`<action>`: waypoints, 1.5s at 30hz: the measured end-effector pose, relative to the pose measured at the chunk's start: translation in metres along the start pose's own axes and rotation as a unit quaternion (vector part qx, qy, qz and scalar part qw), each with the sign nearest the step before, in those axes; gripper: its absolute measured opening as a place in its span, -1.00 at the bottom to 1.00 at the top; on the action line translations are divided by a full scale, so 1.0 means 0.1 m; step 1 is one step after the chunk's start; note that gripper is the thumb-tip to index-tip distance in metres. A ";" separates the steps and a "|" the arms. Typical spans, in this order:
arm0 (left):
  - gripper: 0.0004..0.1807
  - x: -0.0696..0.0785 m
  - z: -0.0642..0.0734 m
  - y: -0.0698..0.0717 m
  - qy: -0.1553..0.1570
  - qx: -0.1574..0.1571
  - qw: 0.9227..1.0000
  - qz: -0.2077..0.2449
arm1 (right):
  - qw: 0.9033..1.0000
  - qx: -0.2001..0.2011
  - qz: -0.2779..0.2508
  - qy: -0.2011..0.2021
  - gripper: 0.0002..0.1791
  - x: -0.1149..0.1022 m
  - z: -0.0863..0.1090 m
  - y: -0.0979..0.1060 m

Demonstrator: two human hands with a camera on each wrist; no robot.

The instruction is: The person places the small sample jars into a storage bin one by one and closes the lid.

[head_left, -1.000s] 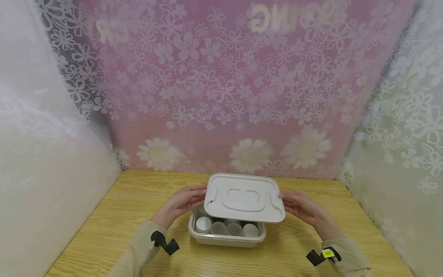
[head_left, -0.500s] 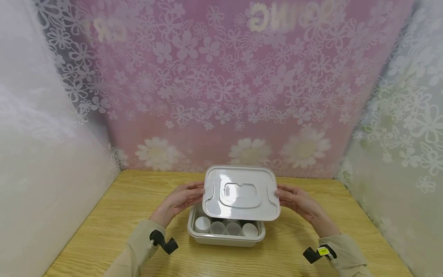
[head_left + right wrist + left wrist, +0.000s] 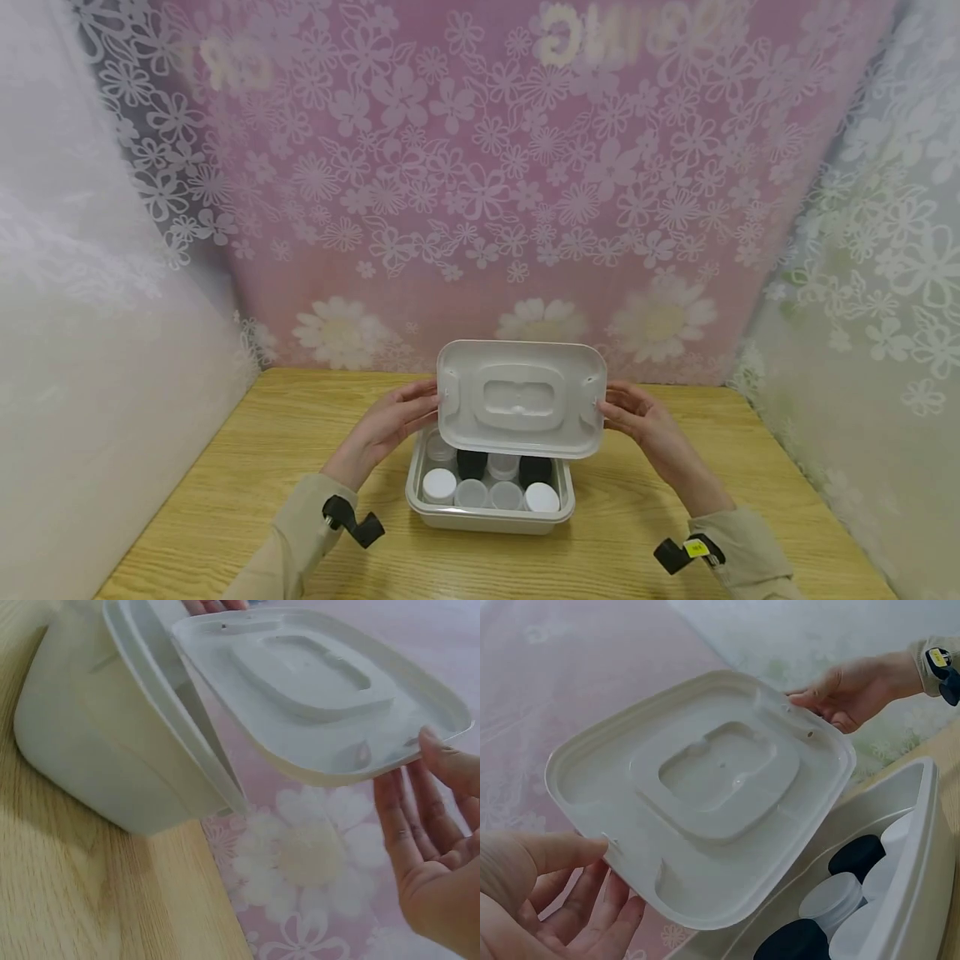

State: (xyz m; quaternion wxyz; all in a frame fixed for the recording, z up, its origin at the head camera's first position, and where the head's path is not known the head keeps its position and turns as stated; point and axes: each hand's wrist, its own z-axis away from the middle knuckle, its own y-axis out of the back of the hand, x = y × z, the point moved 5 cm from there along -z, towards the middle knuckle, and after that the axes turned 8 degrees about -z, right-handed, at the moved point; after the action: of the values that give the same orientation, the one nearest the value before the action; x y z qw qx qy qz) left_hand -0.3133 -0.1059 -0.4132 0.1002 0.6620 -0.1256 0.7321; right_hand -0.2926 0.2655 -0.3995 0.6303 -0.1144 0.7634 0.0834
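Between my two hands a white plastic lid [image 3: 465, 437] is tilted up over the back of a white box [image 3: 487, 523], its recessed side facing me. My left hand [image 3: 386, 427] pinches its left edge, thumb in front and fingers behind, as the left wrist view shows. At the opposite edge my right hand [image 3: 648, 429] grips the same way, clear in the right wrist view. Inside the box stand several jars, among them a white-capped jar [image 3: 439, 485], a black-capped jar [image 3: 536, 471] and a jar with a translucent cap [image 3: 471, 493].
The box stands on a wooden table [image 3: 262, 517]. A pink flowered curtain [image 3: 480, 208] hangs behind the table, with pale sheeting [image 3: 90, 375] along the left side and flowered sheeting [image 3: 885, 333] on the right.
The lid has tipped upright and risen slightly away from me, so its underside now faces me. Black-capped jars in the back row have come into view. Both hands moved with the lid.
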 end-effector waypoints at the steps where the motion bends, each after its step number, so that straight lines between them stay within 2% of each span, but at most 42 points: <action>1: -0.45 0.01 0.00 0.00 -0.003 0.000 1.000 0.001 | 1.000 0.003 0.010 0.008 -0.67 -0.01 0.01 0.00; 7: -0.46 0.01 0.01 0.03 -0.008 0.008 1.000 0.001 | 0.996 0.036 0.049 0.065 -0.68 -0.06 0.06 -0.03; 9: -0.47 0.00 0.01 0.05 0.000 0.016 1.000 0.004 | 0.995 0.043 0.040 0.082 -0.70 -0.07 0.07 -0.05; 12: -0.48 -0.05 0.03 0.05 0.030 0.021 0.999 0.021 | 0.994 0.050 0.014 0.099 -0.72 -0.08 0.08 -0.05; 16: -0.46 -0.11 0.06 -0.01 0.060 -0.025 0.996 0.054 | 0.993 0.062 0.006 0.103 -0.71 -0.07 0.10 -0.07; 18: -0.44 -0.12 0.07 -0.05 0.058 -0.053 0.995 0.061 | 0.992 0.076 0.012 0.096 -0.74 -0.08 0.10 -0.08; 20: -0.44 -0.11 0.08 -0.07 0.051 -0.063 0.995 0.062 | 0.992 0.096 0.015 0.084 -0.76 -0.10 0.11 -0.10; 24: -0.45 -0.09 0.09 -0.08 0.046 -0.053 0.997 0.043 | 0.986 0.144 0.024 0.084 -0.79 -0.15 0.11 -0.11; 30: -0.48 -0.08 0.08 -0.04 0.049 -0.034 0.998 0.017 | 0.974 0.189 -0.009 0.127 -0.75 -0.19 0.10 -0.04; 37: -0.62 -0.14 0.11 -0.04 0.066 -0.060 0.996 0.004 | 0.967 0.204 -0.045 0.148 -0.73 -0.18 0.08 0.00; 41: -0.50 -0.16 0.12 -0.07 0.065 -0.078 0.995 -0.014 | 0.964 0.201 -0.064 0.163 -0.75 -0.16 0.07 0.01; 45: -0.37 -0.17 0.12 -0.07 0.064 -0.086 0.994 -0.023 | 0.962 0.164 -0.086 0.203 -0.73 -0.17 0.08 -0.02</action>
State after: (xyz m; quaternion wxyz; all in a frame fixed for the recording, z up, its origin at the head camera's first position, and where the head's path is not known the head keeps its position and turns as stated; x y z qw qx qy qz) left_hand -0.2980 -0.1025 -0.4291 0.1814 0.6054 -0.1668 0.7568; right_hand -0.2818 0.2671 -0.3841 0.4772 -0.0894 0.8657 -0.1220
